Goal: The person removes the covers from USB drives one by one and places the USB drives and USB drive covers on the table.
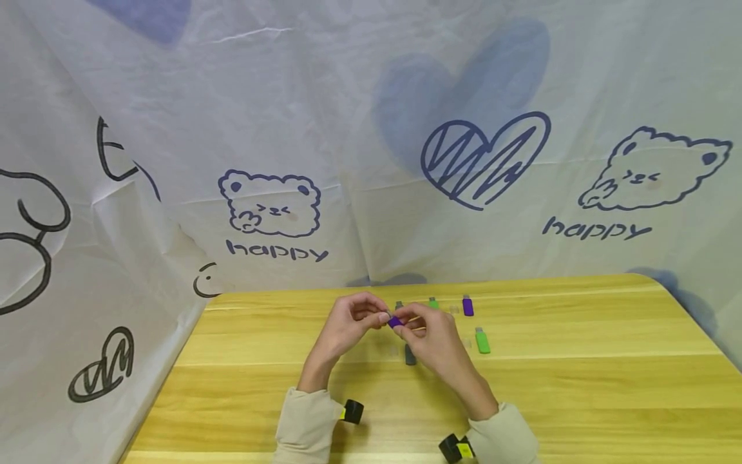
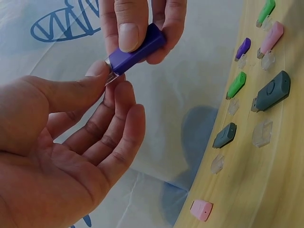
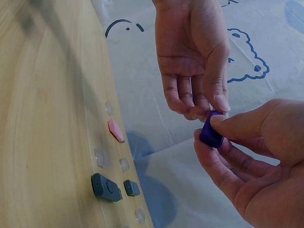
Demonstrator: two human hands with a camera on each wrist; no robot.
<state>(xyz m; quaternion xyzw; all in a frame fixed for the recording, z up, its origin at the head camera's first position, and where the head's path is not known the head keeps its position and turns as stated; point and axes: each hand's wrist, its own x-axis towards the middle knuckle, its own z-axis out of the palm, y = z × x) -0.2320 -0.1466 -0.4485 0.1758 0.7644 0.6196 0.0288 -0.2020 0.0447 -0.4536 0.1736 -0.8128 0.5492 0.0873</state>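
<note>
Above the table, my right hand (image 1: 435,335) grips a purple USB flash drive (image 2: 137,50) by its body, between thumb and fingers. At the connector end, my left hand (image 1: 350,322) pinches a small clear cap (image 2: 111,78) with thumb and index finger. The cap sits at the metal plug, partly covered by the fingertips; how far it is on I cannot tell. The left hand's other fingers are loosely bent beside it. In the right wrist view the purple drive (image 3: 211,133) shows between my right thumb and fingers, its plug hidden.
On the wooden table (image 1: 243,386) lie a dark grey drive (image 2: 272,91), a smaller grey one (image 2: 225,135), green drives (image 1: 482,340), another purple one (image 1: 467,305) and pink ones (image 2: 202,210). Clear caps (image 2: 262,133) lie beside most. A printed cloth (image 1: 371,161) hangs behind.
</note>
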